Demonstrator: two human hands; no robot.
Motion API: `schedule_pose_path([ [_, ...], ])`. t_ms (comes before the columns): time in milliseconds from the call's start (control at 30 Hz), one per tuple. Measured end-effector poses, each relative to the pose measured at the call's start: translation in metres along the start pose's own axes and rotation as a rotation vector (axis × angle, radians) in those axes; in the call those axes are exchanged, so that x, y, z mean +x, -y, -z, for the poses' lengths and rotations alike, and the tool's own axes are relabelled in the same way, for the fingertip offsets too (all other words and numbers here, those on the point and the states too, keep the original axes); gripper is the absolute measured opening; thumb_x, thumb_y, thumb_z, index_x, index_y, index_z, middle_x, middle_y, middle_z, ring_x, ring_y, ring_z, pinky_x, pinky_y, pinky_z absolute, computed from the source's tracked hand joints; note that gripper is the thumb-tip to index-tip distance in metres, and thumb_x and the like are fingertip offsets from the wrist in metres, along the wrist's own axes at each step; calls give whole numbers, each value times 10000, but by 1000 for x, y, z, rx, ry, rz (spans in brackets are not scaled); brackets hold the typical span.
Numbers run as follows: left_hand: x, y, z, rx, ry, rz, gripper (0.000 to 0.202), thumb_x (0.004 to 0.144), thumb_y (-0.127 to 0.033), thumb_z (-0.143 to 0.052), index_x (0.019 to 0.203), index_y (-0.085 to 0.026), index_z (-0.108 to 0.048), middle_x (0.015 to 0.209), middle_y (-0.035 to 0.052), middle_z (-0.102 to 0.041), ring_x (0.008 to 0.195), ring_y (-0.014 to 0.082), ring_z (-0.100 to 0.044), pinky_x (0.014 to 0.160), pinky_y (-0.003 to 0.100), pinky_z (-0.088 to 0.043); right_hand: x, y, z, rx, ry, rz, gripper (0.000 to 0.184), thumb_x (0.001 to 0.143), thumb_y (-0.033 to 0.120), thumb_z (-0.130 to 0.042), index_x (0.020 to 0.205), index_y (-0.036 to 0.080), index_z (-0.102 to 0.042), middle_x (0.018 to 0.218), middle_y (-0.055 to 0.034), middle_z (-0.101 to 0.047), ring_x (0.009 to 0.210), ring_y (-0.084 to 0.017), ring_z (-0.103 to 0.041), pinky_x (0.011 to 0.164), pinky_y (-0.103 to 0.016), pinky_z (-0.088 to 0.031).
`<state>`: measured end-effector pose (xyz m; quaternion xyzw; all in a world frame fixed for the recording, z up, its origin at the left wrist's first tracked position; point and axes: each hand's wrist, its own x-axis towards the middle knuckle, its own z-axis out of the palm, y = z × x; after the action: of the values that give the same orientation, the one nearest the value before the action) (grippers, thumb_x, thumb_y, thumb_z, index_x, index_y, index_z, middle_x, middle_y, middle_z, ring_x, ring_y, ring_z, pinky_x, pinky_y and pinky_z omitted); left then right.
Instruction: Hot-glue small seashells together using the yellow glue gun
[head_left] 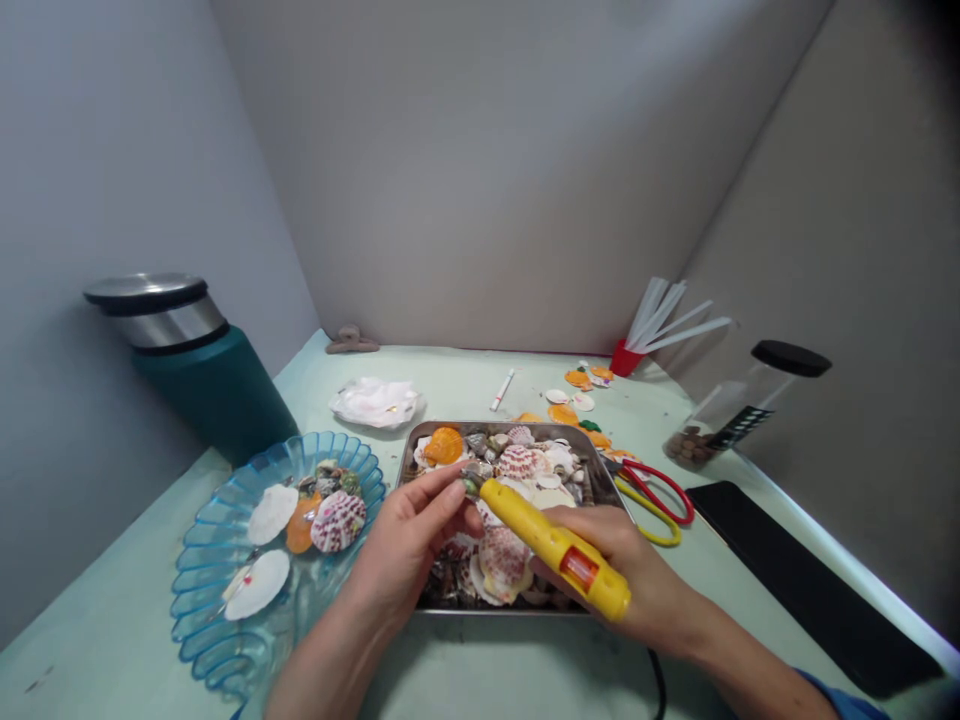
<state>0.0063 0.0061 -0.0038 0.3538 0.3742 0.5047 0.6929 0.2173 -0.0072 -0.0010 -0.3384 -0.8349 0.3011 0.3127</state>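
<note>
Over the metal tray (409,455) of shells, my right hand (622,570) grips the yellow glue gun (551,545); my left hand (409,545) pinches a small shell (471,484) at its tip.

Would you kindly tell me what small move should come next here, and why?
Probably squeeze a little glue with the right hand from the yellow glue gun: its nozzle touches the small shell pinched by the left hand over the shell tray.

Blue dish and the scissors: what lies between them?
The metal tray of shells, in the head view; the right hand holds a yellow glue gun over it.
</note>
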Motion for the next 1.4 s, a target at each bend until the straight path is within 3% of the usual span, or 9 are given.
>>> schedule_pose_path([
  [267, -1, -2, -1, 21, -15, -14, 390, 765, -290, -667, 1123, -140, -627, 651, 29, -638, 615, 106, -551, 639, 219, -435, -3, -2, 1, -42, -9, 30, 149, 839, 287, -547, 916, 171, -602, 889, -78, -672, 727, -188, -597, 641, -271, -442],
  [700, -1, -1, 0, 52, -30, -16, 368, 768, -293, -666, 1102, -141, -631, 651, 23, -639, 595, 97, -549, 623, 215, -435, 0, -1, 0, -92, -8, 50, 144, 842, 293, -516, 762, 176, -545, 647, -1, -538, 554, -123, -456, 534, -232, -347],
  [1000, 1, 3, 2, 31, -40, -10, 371, 760, -258, -675, 1111, -141, -647, 679, 33, -670, 681, 125, -601, 769, 276, -475, -1, -2, 0, -124, 3, 73, 201, 870, 329, -494, 859, 158, -598, 712, -39, -622, 594, -135, -527, 565, -219, -396],
  [1133, 1, 1, 1, 3, -64, -6, 371, 731, -231, -702, 1088, -135, -666, 798, 63, -706, 711, 130, -615, 813, 299, -486, 0, 0, 0, -142, -16, 88, 225, 873, 354, -506, 865, 157, -617, 691, -38, -625, 587, -136, -541, 570, -218, -412],
  [1267, -2, -2, -2, -3, -59, -12, 347, 715, -227, -718, 1048, -137, -687, 900, 85, -716, 803, 152, -635, 800, 268, -494, 0, 0, 0, -138, -18, 102, 244, 876, 363, -508, 934, 157, -624, 735, -53, -649, 620, -149, -574, 597, -226, -430],
  [1400, -3, -4, -4, -32, -54, -19, 298, 746, -280, -690, 996, -119, -701, 880, 95, -713, 712, 133, -627, 745, 268, -515, -1, -2, -1, -148, -15, 110, 231, 864, 357, -529, 937, 158, -619, 742, -54, -649, 631, -153, -572, 608, -233, -424],
])
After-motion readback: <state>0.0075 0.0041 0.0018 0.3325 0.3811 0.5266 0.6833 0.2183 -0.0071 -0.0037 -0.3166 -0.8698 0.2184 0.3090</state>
